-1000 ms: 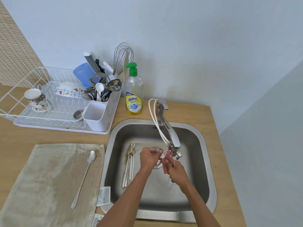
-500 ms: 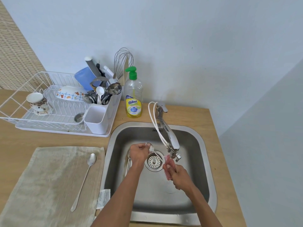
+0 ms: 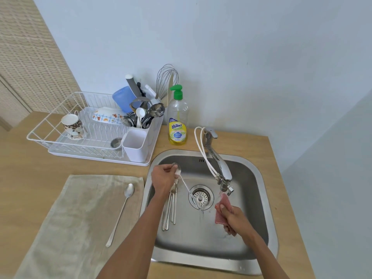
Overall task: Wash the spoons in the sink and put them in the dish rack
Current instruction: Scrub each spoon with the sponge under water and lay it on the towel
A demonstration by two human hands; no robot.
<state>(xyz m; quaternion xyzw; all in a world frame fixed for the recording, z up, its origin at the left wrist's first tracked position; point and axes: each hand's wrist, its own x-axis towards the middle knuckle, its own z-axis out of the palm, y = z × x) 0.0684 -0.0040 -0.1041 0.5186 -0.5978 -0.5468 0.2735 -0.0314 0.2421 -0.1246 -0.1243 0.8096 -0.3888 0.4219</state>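
Observation:
My left hand (image 3: 163,179) pinches a long-handled spoon (image 3: 186,185) by its bowl over the left side of the steel sink (image 3: 259,200); the handle slants down toward the drain (image 3: 201,196). My right hand (image 3: 231,218) grips a pink scrub pad (image 3: 221,210) under the running tap (image 3: 219,168). Several long spoons (image 3: 171,210) lie on the sink floor below my left hand. One more long spoon (image 3: 121,212) rests on the beige towel (image 3: 70,222). The white wire dish rack (image 3: 60,117) stands at the back left.
A cutlery caddy (image 3: 134,146) on the rack's right side is crowded with utensils and a whisk (image 3: 167,79). A mug (image 3: 72,123) and a patterned plate (image 3: 106,116) sit in the rack. A soap bottle (image 3: 178,119) stands beside the tap.
My left hand has moved the spoon left and away from the tap, toward the sink's left side. My right hand stays under the tap with the pad. The camera tilted up a little.

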